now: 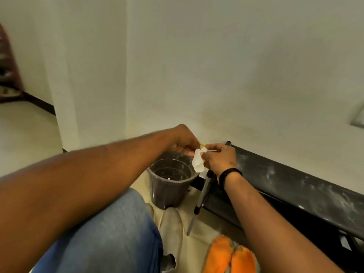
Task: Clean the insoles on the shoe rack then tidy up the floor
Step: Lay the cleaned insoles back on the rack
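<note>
Hands meet above a dark round plastic bin (169, 182): the left hand (184, 141) and right hand (220, 157) both pinch a small crumpled white wipe (198, 163). Beside them stands a dusty black shoe rack (295, 186); two orange insoles (230, 255) lie on the floor.

Dk bucket (170, 183) nr metal pole (200, 203)

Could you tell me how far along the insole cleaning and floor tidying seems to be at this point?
Nothing looks finished. In hand: the left hand and right hand both pinch a small white wipe above the dark bucket. Left: the orange insoles and a grey shoe lie on the floor, a metal pole leans at the dusty black shoe rack.
</note>
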`<state>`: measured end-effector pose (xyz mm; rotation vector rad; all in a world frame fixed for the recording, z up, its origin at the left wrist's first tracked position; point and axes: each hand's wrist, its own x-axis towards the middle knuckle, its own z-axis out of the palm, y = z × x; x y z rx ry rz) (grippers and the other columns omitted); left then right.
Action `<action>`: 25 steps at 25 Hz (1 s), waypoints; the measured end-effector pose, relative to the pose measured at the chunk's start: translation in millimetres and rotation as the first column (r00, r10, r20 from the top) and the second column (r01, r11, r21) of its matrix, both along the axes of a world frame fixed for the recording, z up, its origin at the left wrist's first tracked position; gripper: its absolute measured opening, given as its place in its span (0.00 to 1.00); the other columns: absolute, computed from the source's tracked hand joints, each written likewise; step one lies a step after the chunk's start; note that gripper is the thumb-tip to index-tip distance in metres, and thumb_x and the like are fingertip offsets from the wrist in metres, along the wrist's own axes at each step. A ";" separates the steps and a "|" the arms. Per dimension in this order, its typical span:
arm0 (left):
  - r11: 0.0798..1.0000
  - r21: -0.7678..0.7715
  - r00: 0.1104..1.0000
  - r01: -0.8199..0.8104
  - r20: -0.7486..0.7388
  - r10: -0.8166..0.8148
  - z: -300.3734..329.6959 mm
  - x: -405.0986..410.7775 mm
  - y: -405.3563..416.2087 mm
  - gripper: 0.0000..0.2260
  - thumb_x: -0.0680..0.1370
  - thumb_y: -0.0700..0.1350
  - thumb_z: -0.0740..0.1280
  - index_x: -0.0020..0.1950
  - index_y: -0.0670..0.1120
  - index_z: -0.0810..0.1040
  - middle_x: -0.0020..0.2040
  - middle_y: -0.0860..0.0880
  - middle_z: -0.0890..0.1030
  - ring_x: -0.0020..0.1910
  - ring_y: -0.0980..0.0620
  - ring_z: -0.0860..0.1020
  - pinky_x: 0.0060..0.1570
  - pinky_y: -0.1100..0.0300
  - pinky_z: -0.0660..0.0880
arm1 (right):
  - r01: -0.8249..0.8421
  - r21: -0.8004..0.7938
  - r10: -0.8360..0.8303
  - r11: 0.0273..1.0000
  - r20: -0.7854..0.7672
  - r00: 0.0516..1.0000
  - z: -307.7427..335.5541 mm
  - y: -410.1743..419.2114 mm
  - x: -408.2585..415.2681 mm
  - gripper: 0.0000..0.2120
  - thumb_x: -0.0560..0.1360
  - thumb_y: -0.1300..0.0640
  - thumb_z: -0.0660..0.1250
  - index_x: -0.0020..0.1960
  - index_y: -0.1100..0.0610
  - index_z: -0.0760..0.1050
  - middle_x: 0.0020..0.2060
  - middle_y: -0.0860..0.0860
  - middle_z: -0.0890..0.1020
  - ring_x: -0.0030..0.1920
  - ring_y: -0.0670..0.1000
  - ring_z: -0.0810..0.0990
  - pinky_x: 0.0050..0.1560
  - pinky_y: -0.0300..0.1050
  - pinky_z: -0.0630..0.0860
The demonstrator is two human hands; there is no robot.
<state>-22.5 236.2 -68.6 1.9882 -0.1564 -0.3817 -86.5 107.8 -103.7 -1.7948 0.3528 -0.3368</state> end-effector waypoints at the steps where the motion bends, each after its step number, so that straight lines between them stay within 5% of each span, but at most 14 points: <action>1: 0.999 -0.015 0.999 -0.046 -0.022 0.046 -8.4 11.7 6.3 0.07 0.75 0.34 0.73 0.53 0.35 0.83 0.48 0.40 0.85 0.42 0.47 0.86 0.44 0.55 0.84 | 0.011 -0.082 -0.013 0.997 -0.021 1.000 -6.2 7.5 17.9 0.11 0.67 0.66 0.76 0.39 0.51 0.80 0.44 0.52 0.84 0.45 0.52 0.84 0.49 0.50 0.83; 4: 0.988 -0.050 0.984 -0.144 -0.117 0.137 -36.6 41.3 20.6 0.08 0.76 0.33 0.72 0.55 0.34 0.82 0.48 0.39 0.85 0.41 0.46 0.85 0.39 0.57 0.83 | 0.024 -0.201 -0.039 0.979 -0.069 0.997 -30.6 31.5 62.0 0.06 0.70 0.66 0.72 0.44 0.56 0.83 0.46 0.53 0.84 0.44 0.51 0.81 0.45 0.40 0.79; 8: 0.962 -0.088 0.951 -0.260 -0.198 0.239 -80.9 82.4 34.6 0.08 0.75 0.31 0.71 0.54 0.36 0.83 0.49 0.40 0.84 0.45 0.47 0.83 0.45 0.55 0.83 | 0.014 -0.195 -0.043 0.981 -0.143 0.989 -61.5 53.0 104.2 0.08 0.72 0.65 0.72 0.50 0.60 0.83 0.49 0.57 0.84 0.45 0.54 0.80 0.52 0.48 0.81; 11: 0.918 -0.159 0.923 -0.362 -0.200 0.329 -113.8 103.0 35.8 0.11 0.75 0.32 0.72 0.56 0.37 0.82 0.50 0.41 0.84 0.46 0.47 0.83 0.42 0.57 0.82 | -0.060 -0.149 0.029 0.987 -0.202 0.979 -72.2 51.9 123.2 0.14 0.74 0.65 0.71 0.59 0.60 0.80 0.55 0.57 0.82 0.54 0.56 0.80 0.54 0.43 0.76; 15: 0.926 -0.027 0.920 -0.376 -0.127 0.370 -138.3 110.4 32.9 0.14 0.75 0.38 0.74 0.59 0.41 0.79 0.48 0.45 0.81 0.45 0.49 0.78 0.40 0.59 0.77 | -0.081 -0.144 0.049 0.986 -0.213 0.976 -84.5 45.0 131.0 0.19 0.74 0.69 0.67 0.65 0.59 0.76 0.60 0.57 0.80 0.59 0.56 0.79 0.61 0.45 0.76; 18: 0.967 0.101 0.970 -0.235 -0.045 0.241 -129.2 103.1 28.3 0.10 0.77 0.38 0.72 0.58 0.39 0.81 0.48 0.41 0.84 0.45 0.46 0.83 0.45 0.53 0.83 | -0.105 -0.118 0.083 0.987 -0.178 0.980 -84.0 41.7 113.9 0.21 0.73 0.66 0.71 0.65 0.58 0.76 0.60 0.54 0.80 0.60 0.54 0.79 0.63 0.47 0.76; 21: 0.965 0.256 0.996 0.051 -0.078 -0.032 -101.3 75.4 14.6 0.07 0.79 0.37 0.69 0.54 0.34 0.81 0.42 0.38 0.85 0.39 0.45 0.84 0.47 0.49 0.84 | -0.183 -0.080 0.173 0.980 -0.116 0.978 -74.3 27.9 69.1 0.16 0.71 0.65 0.73 0.57 0.57 0.80 0.46 0.50 0.84 0.47 0.47 0.83 0.53 0.43 0.81; 25: 0.759 0.433 0.874 0.485 -0.247 -0.418 -77.5 9.9 -35.2 0.09 0.78 0.38 0.70 0.53 0.33 0.82 0.42 0.39 0.85 0.38 0.46 0.84 0.45 0.54 0.84 | -0.157 0.189 0.179 0.969 -0.106 0.978 -85.0 -22.9 -28.8 0.13 0.69 0.69 0.74 0.53 0.62 0.81 0.43 0.58 0.85 0.43 0.51 0.83 0.48 0.47 0.81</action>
